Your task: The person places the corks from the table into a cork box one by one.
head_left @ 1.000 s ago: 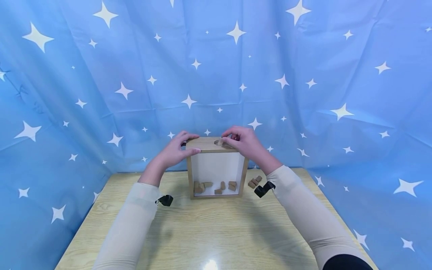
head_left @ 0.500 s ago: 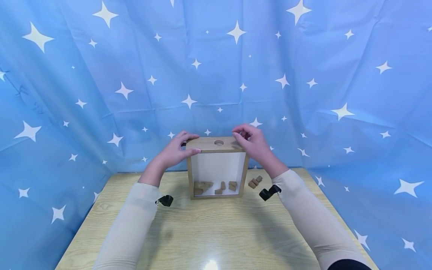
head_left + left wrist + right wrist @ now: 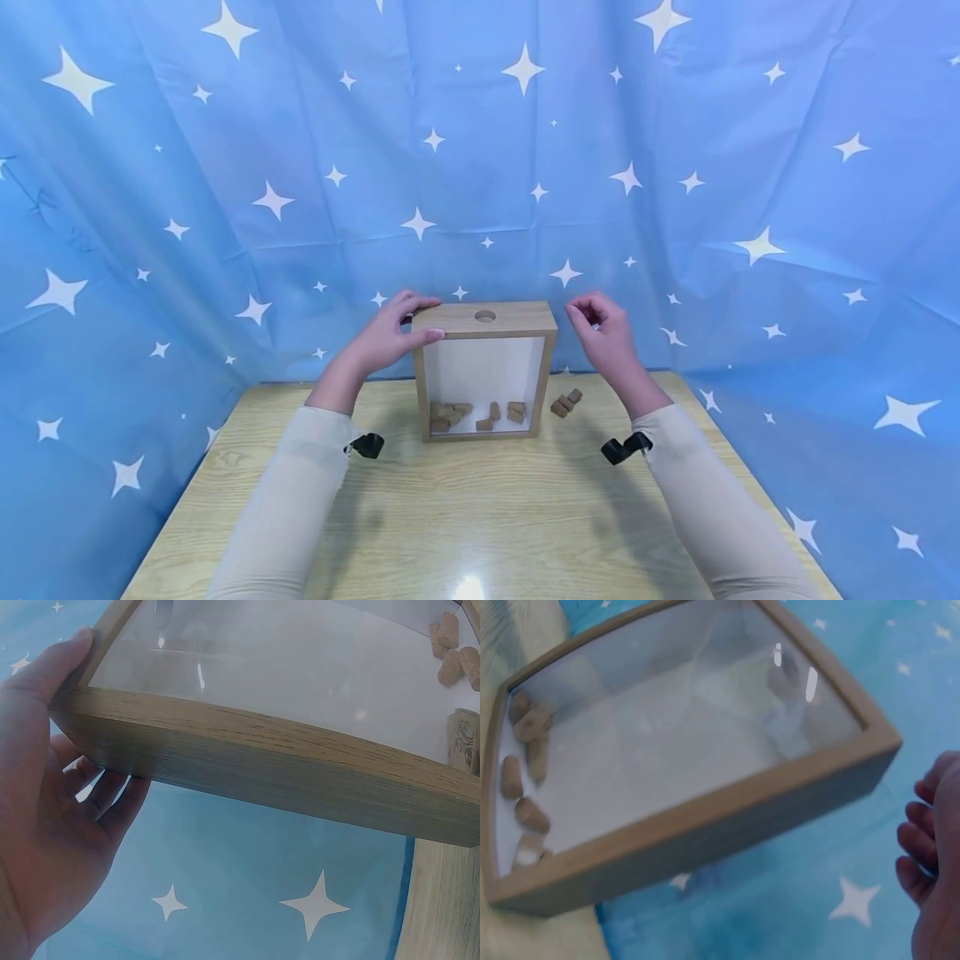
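Note:
A wooden shadow box [image 3: 497, 315] with a clear front stands upright on the table, a round hole in its top. Several corks [image 3: 485, 424] lie along the bottom inside it; the left wrist view shows a printed design on one cork [image 3: 463, 742]. My left hand [image 3: 385, 335] grips the box's upper left corner, thumb at the front edge and fingers over the top and behind. To the right of the box, my right hand [image 3: 603, 331] is in the air with fingers loosely curled and nothing showing in them. In the right wrist view the right hand [image 3: 937, 847] is apart from the frame.
A few loose corks [image 3: 566, 403] lie on the wooden table [image 3: 450, 517] just right of the box, below my right hand. A blue curtain with white stars [image 3: 480, 167] hangs close behind the table and along both sides.
My right hand, first pinching a cork at the hole, has let it go and moved right, off the box. A cork has dropped among those at the lower left. My left hand keeps its grip.

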`<state>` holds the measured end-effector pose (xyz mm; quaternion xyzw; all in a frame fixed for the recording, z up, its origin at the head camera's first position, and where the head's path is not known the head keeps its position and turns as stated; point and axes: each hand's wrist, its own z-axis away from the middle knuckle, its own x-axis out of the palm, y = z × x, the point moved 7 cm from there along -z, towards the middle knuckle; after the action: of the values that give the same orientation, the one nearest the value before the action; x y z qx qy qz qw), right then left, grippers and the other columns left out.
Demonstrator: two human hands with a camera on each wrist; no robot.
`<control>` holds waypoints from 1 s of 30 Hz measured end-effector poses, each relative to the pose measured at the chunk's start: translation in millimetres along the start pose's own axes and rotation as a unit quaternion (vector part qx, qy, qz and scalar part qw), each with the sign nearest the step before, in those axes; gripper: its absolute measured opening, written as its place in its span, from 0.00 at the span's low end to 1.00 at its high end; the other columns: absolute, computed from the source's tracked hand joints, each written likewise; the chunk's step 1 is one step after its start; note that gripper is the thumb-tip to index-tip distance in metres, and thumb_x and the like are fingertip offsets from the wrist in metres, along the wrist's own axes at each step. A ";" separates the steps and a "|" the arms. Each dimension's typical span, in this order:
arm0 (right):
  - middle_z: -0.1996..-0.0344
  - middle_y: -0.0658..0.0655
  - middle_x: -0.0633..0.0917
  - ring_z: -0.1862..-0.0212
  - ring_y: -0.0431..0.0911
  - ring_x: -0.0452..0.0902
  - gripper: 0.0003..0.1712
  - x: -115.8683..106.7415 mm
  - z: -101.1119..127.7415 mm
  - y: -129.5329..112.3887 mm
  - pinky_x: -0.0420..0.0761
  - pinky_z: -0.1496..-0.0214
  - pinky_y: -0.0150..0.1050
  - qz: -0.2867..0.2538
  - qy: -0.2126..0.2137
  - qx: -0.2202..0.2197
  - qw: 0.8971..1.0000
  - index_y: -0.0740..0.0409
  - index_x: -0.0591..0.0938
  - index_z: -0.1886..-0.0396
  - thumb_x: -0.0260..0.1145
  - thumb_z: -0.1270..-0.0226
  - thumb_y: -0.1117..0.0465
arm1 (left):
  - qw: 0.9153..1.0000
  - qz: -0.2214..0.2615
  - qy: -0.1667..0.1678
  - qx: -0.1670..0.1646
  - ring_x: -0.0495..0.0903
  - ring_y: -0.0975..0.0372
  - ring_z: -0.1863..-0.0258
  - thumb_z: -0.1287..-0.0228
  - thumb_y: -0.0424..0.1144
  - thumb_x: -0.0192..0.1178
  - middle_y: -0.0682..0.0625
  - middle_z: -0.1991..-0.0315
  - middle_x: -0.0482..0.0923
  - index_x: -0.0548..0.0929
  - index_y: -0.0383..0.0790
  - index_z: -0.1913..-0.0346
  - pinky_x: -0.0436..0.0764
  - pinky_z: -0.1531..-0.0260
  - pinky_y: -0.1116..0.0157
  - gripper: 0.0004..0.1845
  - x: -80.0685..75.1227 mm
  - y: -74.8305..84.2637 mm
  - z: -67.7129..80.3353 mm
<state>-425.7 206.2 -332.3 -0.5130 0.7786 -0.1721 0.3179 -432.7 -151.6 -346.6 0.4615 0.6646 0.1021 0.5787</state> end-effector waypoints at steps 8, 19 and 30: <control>0.64 0.59 0.84 0.65 0.46 0.75 0.04 -10.0 23.9 43.8 0.75 0.64 0.29 0.031 -0.048 0.058 0.997 0.63 0.90 0.57 0.70 0.19 0.67 | 1.000 0.001 0.000 -0.002 0.67 0.47 0.23 0.25 0.65 0.69 0.52 0.27 0.70 0.75 0.51 0.18 0.68 0.26 0.34 0.40 -0.3 -1.8 0.5; 0.59 0.59 0.82 0.63 0.50 0.77 0.07 -0.4 57.6 80.9 0.78 0.64 0.36 0.069 -0.146 0.133 0.978 0.63 0.88 0.48 0.70 0.19 0.64 | 1.000 0.003 -0.003 -0.008 0.68 0.47 0.24 0.24 0.64 0.69 0.52 0.28 0.70 0.75 0.53 0.18 0.69 0.27 0.35 0.39 -0.5 -1.8 0.1; 0.51 0.61 0.82 0.57 0.51 0.79 0.15 15.0 95.8 112.4 0.81 0.60 0.40 0.073 -0.209 0.166 0.961 0.63 0.87 0.40 0.74 0.22 0.65 | 1.000 0.000 -0.004 -0.009 0.67 0.47 0.24 0.25 0.65 0.69 0.52 0.28 0.70 0.75 0.51 0.18 0.69 0.27 0.35 0.40 0.7 -0.6 -0.2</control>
<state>-442.9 244.7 -474.7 -0.4197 0.6903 -0.1645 0.5660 -433.1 -151.3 -347.3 0.4566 0.6612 0.1063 0.5857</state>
